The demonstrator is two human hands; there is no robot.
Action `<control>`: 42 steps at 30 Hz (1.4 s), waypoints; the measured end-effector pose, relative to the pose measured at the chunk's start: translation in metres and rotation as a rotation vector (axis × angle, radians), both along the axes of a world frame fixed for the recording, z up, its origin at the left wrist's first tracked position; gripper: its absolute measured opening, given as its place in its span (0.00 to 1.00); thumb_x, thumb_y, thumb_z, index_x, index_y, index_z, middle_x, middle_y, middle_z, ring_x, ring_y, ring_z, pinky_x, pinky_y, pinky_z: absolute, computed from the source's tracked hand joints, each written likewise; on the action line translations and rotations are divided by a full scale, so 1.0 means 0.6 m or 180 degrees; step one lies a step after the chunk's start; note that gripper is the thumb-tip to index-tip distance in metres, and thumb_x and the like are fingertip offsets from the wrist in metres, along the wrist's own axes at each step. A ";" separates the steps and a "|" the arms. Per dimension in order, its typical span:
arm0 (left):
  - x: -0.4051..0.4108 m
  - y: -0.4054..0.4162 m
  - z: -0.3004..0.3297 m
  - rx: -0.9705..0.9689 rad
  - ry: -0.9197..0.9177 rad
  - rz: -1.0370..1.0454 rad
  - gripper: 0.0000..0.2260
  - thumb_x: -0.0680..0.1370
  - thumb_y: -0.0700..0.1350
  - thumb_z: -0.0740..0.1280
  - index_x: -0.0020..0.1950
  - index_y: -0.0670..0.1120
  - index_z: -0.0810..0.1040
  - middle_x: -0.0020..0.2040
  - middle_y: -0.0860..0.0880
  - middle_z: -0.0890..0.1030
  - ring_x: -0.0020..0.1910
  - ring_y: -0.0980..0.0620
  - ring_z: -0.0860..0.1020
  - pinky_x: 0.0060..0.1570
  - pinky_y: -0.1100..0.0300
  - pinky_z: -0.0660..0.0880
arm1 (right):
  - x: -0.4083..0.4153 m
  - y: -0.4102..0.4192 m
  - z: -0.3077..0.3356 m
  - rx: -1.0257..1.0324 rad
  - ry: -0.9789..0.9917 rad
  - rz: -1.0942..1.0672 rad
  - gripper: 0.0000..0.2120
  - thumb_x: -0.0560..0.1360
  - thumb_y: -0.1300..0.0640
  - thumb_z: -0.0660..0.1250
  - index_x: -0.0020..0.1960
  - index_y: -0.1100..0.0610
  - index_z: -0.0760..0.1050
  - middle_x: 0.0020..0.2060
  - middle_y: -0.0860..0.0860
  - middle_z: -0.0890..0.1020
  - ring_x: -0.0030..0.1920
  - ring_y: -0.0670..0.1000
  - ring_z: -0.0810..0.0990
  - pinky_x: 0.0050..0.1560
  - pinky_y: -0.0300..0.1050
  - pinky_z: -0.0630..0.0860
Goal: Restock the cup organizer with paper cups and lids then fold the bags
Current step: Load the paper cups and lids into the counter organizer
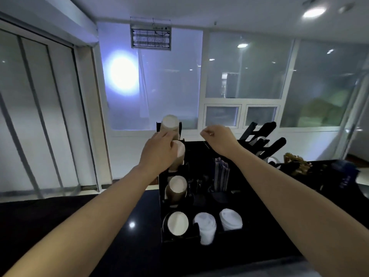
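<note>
Two stacks of white lids (pixel 217 222) sat nearest, in the front compartments of the black cup organizer (pixel 235 198) on the dark counter (pixel 127 212). Beside them, paper cups (pixel 177 221) lay in the left-hand column, tier above tier. Farther up, left hand (pixel 158 151) curled round the cup stack (pixel 170 124) in the top slot. Right hand (pixel 218 137) hung just beside, loosely curled, holding nothing visible. Judged mid-restock, cups stage. Next move likely called for seating that stack fully into its slot. Bags not identifiable; brown clutter (pixel 297 162) far right, too blurred to name.
</note>
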State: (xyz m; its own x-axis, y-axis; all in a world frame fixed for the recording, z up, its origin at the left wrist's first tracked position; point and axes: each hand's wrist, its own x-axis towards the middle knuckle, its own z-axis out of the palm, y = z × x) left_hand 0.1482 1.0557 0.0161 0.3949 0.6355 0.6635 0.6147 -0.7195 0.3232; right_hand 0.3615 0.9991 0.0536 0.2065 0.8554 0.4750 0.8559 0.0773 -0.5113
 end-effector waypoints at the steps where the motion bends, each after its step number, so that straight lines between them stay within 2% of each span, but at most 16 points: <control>1: 0.011 -0.019 -0.002 0.0017 0.0010 -0.0090 0.16 0.80 0.43 0.60 0.68 0.48 0.77 0.67 0.50 0.77 0.66 0.47 0.73 0.64 0.48 0.71 | 0.006 -0.027 -0.003 -0.0036 -0.0010 -0.0060 0.13 0.82 0.52 0.62 0.56 0.57 0.83 0.51 0.52 0.85 0.53 0.53 0.81 0.53 0.44 0.75; 5: 0.073 -0.088 -0.034 0.0034 0.0125 -0.0433 0.16 0.80 0.43 0.61 0.67 0.48 0.77 0.66 0.52 0.77 0.66 0.49 0.73 0.65 0.47 0.72 | 0.044 -0.138 -0.039 -0.0227 -0.0074 -0.0313 0.11 0.81 0.54 0.63 0.52 0.57 0.83 0.46 0.52 0.85 0.49 0.52 0.82 0.53 0.45 0.77; 8: 0.141 -0.136 -0.059 0.0046 0.0267 -0.0740 0.15 0.80 0.43 0.62 0.66 0.47 0.79 0.65 0.51 0.78 0.64 0.48 0.75 0.63 0.50 0.73 | 0.097 -0.223 -0.069 -0.0336 -0.0069 -0.0570 0.09 0.80 0.53 0.64 0.46 0.53 0.82 0.42 0.50 0.84 0.46 0.50 0.82 0.50 0.47 0.78; 10: 0.191 -0.171 -0.079 0.0024 0.0331 -0.0975 0.15 0.81 0.43 0.62 0.66 0.47 0.79 0.65 0.51 0.78 0.64 0.49 0.75 0.63 0.53 0.73 | 0.142 -0.288 -0.085 -0.0453 -0.0057 -0.0764 0.10 0.79 0.53 0.64 0.43 0.54 0.80 0.41 0.51 0.83 0.44 0.52 0.81 0.49 0.47 0.77; 13: 0.267 -0.241 -0.113 -0.0096 0.0447 -0.1304 0.15 0.82 0.44 0.61 0.66 0.48 0.79 0.66 0.52 0.78 0.64 0.50 0.75 0.63 0.52 0.73 | 0.214 -0.400 -0.107 -0.0667 -0.0029 -0.1092 0.12 0.80 0.52 0.63 0.48 0.58 0.81 0.44 0.52 0.83 0.46 0.53 0.80 0.51 0.49 0.77; 16: 0.346 -0.324 -0.142 -0.0098 0.0520 -0.1562 0.13 0.81 0.44 0.61 0.64 0.47 0.79 0.63 0.51 0.79 0.62 0.49 0.76 0.60 0.50 0.75 | 0.294 -0.510 -0.129 -0.0636 0.0090 -0.1388 0.11 0.80 0.51 0.63 0.49 0.55 0.82 0.44 0.50 0.85 0.46 0.51 0.82 0.50 0.46 0.77; 19: 0.424 -0.402 -0.158 -0.0173 0.0572 -0.1700 0.15 0.82 0.44 0.61 0.67 0.47 0.78 0.66 0.52 0.78 0.63 0.51 0.76 0.59 0.54 0.76 | 0.378 -0.596 -0.153 -0.0498 0.0250 -0.1520 0.08 0.79 0.52 0.66 0.54 0.51 0.82 0.48 0.48 0.85 0.50 0.50 0.83 0.55 0.46 0.78; 22: 0.500 -0.472 -0.185 -0.0314 0.0646 -0.1683 0.16 0.82 0.44 0.60 0.69 0.48 0.77 0.68 0.52 0.77 0.65 0.52 0.74 0.62 0.56 0.74 | 0.455 -0.669 -0.188 -0.0510 0.0326 -0.1458 0.17 0.79 0.52 0.68 0.67 0.52 0.77 0.56 0.50 0.83 0.57 0.50 0.81 0.61 0.44 0.76; 24: 0.544 -0.517 -0.214 -0.0454 0.0737 -0.1612 0.17 0.82 0.44 0.59 0.70 0.49 0.76 0.68 0.53 0.76 0.66 0.53 0.73 0.64 0.58 0.73 | 0.503 -0.710 -0.217 -0.0648 0.0449 -0.1367 0.25 0.78 0.49 0.70 0.73 0.51 0.71 0.61 0.51 0.80 0.61 0.50 0.79 0.62 0.43 0.74; 28: 0.602 -0.585 -0.272 -0.0766 0.0939 -0.1398 0.19 0.81 0.44 0.59 0.72 0.50 0.74 0.70 0.52 0.75 0.68 0.51 0.72 0.67 0.52 0.72 | 0.578 -0.750 -0.282 -0.0918 0.0655 -0.1338 0.38 0.74 0.44 0.74 0.78 0.50 0.61 0.70 0.52 0.74 0.68 0.52 0.74 0.62 0.42 0.70; 33: 0.623 -0.621 -0.342 -0.1116 0.1296 -0.1115 0.20 0.81 0.46 0.59 0.74 0.50 0.71 0.71 0.52 0.73 0.68 0.51 0.72 0.65 0.53 0.71 | 0.609 -0.750 -0.356 -0.1136 0.1290 -0.1044 0.50 0.71 0.45 0.77 0.81 0.54 0.51 0.75 0.53 0.67 0.68 0.53 0.73 0.63 0.44 0.71; 36: 0.626 -0.633 -0.374 -0.1324 0.1524 -0.1036 0.21 0.82 0.46 0.58 0.75 0.50 0.69 0.72 0.52 0.72 0.68 0.49 0.71 0.65 0.51 0.71 | 0.616 -0.745 -0.398 -0.1219 0.1602 -0.0928 0.54 0.69 0.45 0.79 0.81 0.53 0.48 0.73 0.51 0.69 0.71 0.54 0.71 0.66 0.49 0.70; 38: 0.627 -0.635 -0.393 -0.1378 0.1679 -0.1027 0.21 0.82 0.46 0.59 0.76 0.49 0.68 0.72 0.50 0.72 0.68 0.48 0.71 0.66 0.51 0.71 | 0.616 -0.740 -0.426 -0.1202 0.1817 -0.0860 0.53 0.68 0.45 0.80 0.80 0.51 0.50 0.70 0.49 0.72 0.68 0.53 0.73 0.66 0.51 0.73; 42: 0.632 -0.626 -0.414 -0.1441 0.1765 -0.1066 0.19 0.81 0.45 0.58 0.73 0.46 0.70 0.70 0.49 0.73 0.66 0.47 0.72 0.64 0.51 0.71 | 0.603 -0.725 -0.462 -0.1087 0.2104 -0.0683 0.48 0.66 0.47 0.81 0.76 0.49 0.55 0.61 0.43 0.74 0.60 0.47 0.76 0.59 0.50 0.77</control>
